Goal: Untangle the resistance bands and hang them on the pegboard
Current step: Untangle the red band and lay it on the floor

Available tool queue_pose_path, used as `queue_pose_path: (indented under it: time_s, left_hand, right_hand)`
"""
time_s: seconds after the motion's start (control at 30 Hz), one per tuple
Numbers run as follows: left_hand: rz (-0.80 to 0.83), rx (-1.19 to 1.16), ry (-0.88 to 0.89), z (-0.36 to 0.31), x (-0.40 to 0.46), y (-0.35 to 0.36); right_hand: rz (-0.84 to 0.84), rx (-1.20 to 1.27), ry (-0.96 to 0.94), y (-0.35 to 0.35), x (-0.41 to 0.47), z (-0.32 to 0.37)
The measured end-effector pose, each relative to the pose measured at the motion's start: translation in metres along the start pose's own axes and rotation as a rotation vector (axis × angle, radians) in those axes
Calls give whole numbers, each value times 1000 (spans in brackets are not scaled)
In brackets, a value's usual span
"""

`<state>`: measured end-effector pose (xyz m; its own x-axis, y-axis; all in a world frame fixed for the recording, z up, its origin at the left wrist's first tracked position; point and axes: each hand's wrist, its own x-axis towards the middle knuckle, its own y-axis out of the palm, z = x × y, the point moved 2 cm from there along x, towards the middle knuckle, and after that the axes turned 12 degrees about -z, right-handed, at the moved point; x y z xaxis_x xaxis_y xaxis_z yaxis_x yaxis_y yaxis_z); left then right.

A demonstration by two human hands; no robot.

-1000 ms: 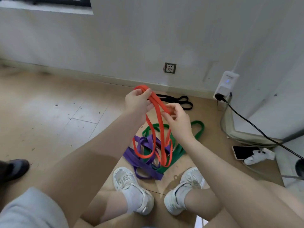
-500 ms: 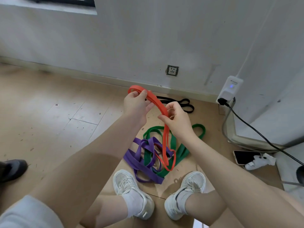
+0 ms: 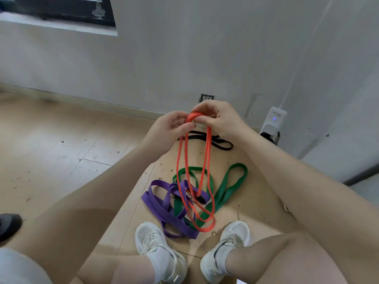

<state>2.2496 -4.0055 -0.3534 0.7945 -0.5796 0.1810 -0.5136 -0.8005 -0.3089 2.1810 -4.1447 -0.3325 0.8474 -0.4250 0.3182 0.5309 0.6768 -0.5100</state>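
An orange resistance band (image 3: 207, 156) hangs in long loops from both my hands, held up in front of the wall. My left hand (image 3: 171, 128) pinches its top from the left, and my right hand (image 3: 219, 117) grips the same bunched top from the right. The loops' lower ends reach the floor, where they lie over a purple band (image 3: 162, 208) and a green band (image 3: 227, 187) tangled together. A black band (image 3: 217, 141) lies apart on the floor by the wall. No pegboard is in view.
My two white shoes (image 3: 158, 249) stand just before the pile. A wall socket (image 3: 207, 97) and a white plug-in device (image 3: 273, 121) with a cable sit at the right. A dark shoe (image 3: 8, 225) shows at the left edge.
Both hands have risen and come together at the orange band's top. The band now hangs in longer, straighter loops, pulled up out of the pile. The view has tilted upward.
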Motion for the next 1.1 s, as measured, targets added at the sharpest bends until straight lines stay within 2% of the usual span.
queue_pose_path:
  time_s: [0.2, 0.37, 0.43, 0.53, 0.63, 0.7, 0.77, 0.83, 0.93, 1.1]
  left_hand:
    - [-83, -126, 105, -36, 8, -4]
    - [-97, -211, 125, -52, 2, -6]
    - [-127, -243, 108, -51, -1, -10]
    - [-184, -144, 63, -40, -2, -20]
    - [-90, 40, -62, -23, -5, -28]
    - [39, 86, -103, -18, -9, -29]
    - [104, 32, -78, -21, -12, -27]
    - [79, -51, -14, -30, -11, -24]
    - [-45, -166, 78, -41, -9, -20]
    - [-97, -158, 123, -41, -11, -16]
  right_hand:
    - [28, 73, -1, -21, -1, 14]
    - [137, -15, 122, -11, -30, -23]
    - [85, -6, 145, -9, -36, -33]
    - [-117, 152, 191, -18, -29, -19]
    - [-214, 247, 120, -35, -13, 12]
    - [-175, 246, 78, -38, -6, 31]
    - [-118, 204, 57, -34, -4, 43]
    - [-85, 123, 11, -29, -5, 53]
    - [-58, 54, -35, -25, -7, 59]
    - [68, -95, -6, -32, -15, 48]
